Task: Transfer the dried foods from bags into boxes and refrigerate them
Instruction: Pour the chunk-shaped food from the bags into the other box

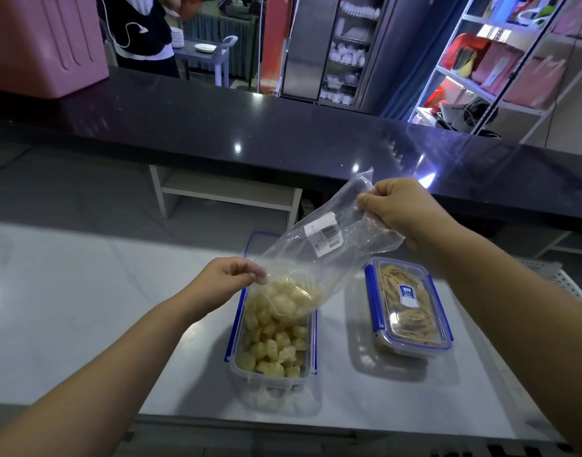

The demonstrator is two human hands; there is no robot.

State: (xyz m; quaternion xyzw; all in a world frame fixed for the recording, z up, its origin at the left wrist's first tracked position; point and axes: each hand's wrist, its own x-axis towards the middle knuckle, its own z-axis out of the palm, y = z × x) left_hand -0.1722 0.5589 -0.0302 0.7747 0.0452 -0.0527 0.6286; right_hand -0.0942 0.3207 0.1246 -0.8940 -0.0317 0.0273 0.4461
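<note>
A clear plastic bag [316, 255] with a white barcode label hangs tilted, its mouth down over an open clear box [273, 379] with blue clips. Pale yellow dried chunks [276, 347] lie in the box and at the bag's mouth. My left hand [223, 278] pinches the bag's lower edge at the mouth. My right hand [401, 209] holds the bag's upper end, raised above the table. To the right stands a second box [410, 306], lid shut, with yellowish dried strips inside. A blue-edged lid [260, 239] lies behind the open box.
Both boxes rest on a white table [85, 308]. A dark glossy counter [250, 133] runs across behind it, with a pink bin [42, 41] at its far left. A person in black stands beyond. Shelves [500, 67] fill the back right.
</note>
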